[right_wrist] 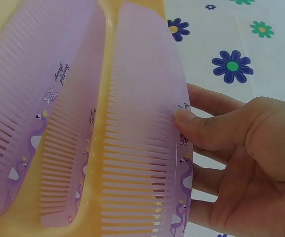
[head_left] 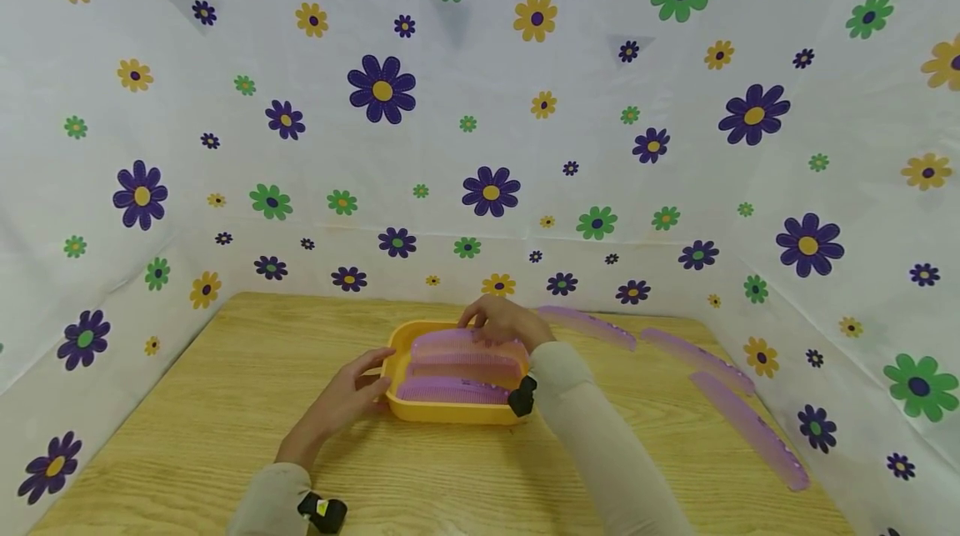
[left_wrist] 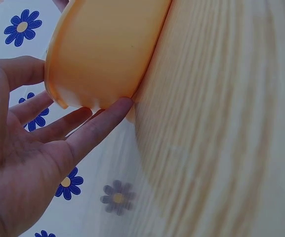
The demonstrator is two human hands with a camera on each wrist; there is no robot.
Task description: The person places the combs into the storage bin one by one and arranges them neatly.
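Note:
A yellow-orange tray (head_left: 457,415) sits on the table, with a light purple comb (head_left: 450,390) lying in its near part. My right hand (head_left: 502,321) is over the tray's far side. There it pinches another purple comb (right_wrist: 142,98) by its printed spine, thumb on one face and fingers behind. Two comb shapes show beside the held comb in the right wrist view, the nearer one narrow (right_wrist: 65,163). My left hand (head_left: 348,394) rests its fairly straight fingertips (left_wrist: 125,102) against the tray's left end wall.
Three more purple combs lie on the wooden table to the right: one at the back (head_left: 588,326), one behind the right corner (head_left: 701,358), and one nearer (head_left: 750,428). A white flowered cloth (head_left: 480,136) walls in the back and both sides of the table.

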